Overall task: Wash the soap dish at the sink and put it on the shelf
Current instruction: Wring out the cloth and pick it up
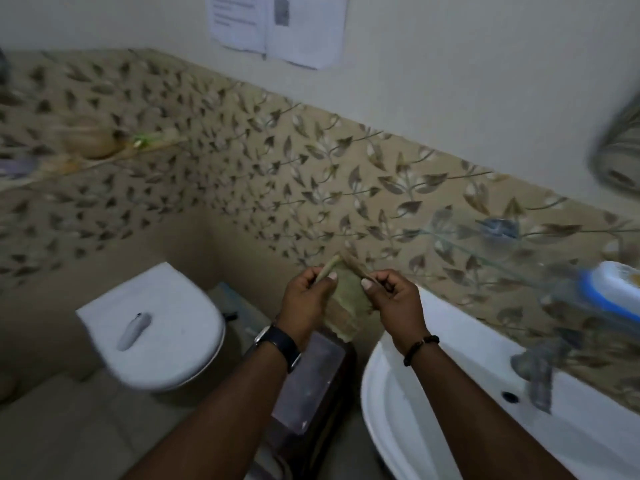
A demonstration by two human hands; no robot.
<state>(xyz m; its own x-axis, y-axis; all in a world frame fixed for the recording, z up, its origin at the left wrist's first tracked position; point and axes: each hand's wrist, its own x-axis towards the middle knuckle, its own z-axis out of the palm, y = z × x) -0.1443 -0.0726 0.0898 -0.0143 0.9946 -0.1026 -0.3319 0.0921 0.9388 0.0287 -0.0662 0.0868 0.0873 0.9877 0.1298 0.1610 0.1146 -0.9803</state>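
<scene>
Both hands hold a greenish-tan cloth up in front of the tiled wall, left of the white sink. My left hand pinches its upper left edge and my right hand pinches its upper right edge. The cloth hangs down between them. A white and blue soap dish, blurred, sits on the glass shelf above the sink at the right. The grey tap stands at the sink's back rim.
A white toilet with its lid down carries a small white object. A dark box-like stand sits between toilet and sink. Another wall shelf at far left holds a round tan object. Papers hang on the wall.
</scene>
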